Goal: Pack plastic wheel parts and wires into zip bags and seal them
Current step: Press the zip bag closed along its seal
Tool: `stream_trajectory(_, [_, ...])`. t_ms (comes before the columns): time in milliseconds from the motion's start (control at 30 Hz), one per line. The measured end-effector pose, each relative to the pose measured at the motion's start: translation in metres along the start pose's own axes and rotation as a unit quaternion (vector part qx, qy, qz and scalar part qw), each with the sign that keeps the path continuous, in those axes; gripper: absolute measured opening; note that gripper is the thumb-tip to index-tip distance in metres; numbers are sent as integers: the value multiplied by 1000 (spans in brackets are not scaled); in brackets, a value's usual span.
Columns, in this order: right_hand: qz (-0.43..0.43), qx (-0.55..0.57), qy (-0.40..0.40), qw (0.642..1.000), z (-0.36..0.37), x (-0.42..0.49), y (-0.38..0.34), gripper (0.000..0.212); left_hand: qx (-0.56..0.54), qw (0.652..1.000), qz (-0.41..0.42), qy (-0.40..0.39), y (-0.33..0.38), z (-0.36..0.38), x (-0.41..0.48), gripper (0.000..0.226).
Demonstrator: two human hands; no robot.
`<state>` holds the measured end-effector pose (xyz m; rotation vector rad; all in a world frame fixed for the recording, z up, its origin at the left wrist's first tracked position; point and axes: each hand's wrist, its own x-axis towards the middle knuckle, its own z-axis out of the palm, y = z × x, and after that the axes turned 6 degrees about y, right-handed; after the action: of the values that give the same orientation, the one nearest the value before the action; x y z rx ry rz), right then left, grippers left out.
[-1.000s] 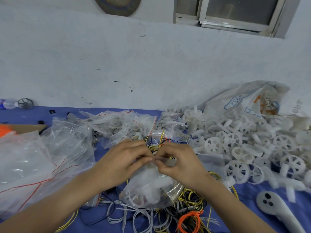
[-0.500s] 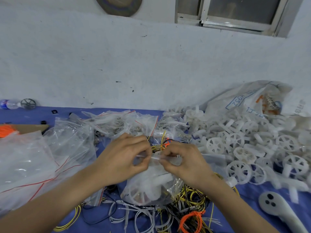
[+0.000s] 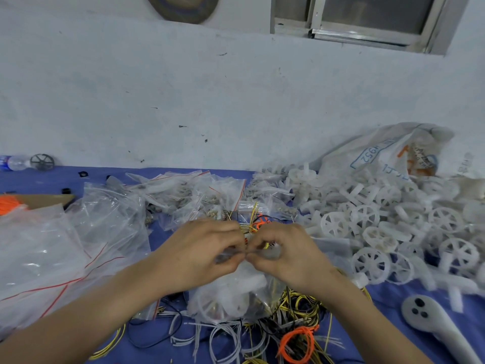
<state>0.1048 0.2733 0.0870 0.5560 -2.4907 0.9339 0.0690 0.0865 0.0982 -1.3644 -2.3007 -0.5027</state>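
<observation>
A clear zip bag (image 3: 236, 298) holding white wheel parts hangs in front of me above the blue table. My left hand (image 3: 199, 253) and my right hand (image 3: 286, 253) pinch its top strip, fingertips almost touching at the middle. A heap of white plastic wheels (image 3: 393, 232) lies to the right. Loose yellow, white, black and orange wires (image 3: 283, 334) are piled below the bag.
Empty and filled zip bags (image 3: 78, 240) cover the left and back of the table (image 3: 388, 298). A white sack (image 3: 388, 153) leans on the wall at the right. A white handle-shaped object (image 3: 441, 327) lies at the lower right. A bottle (image 3: 13, 162) sits far left.
My two hands have drawn closer together along the bag's top strip; the pinching fingertips now nearly meet at the middle. The bag stays in the same place.
</observation>
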Motion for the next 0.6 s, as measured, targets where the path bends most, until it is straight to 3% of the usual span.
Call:
stream_trajectory(167, [24, 43, 21, 999, -9, -1, 6, 10, -32, 999, -41, 15, -4, -2, -2, 19])
stream_trajectory(367, [16, 34, 1, 999, -3, -1, 5, 10, 13, 1000, -28, 0, 1, 2, 1, 15])
stream_trajectory(600, [21, 57, -7, 998, -6, -1, 5, 7, -55, 997, -59, -5, -2, 1, 3, 3])
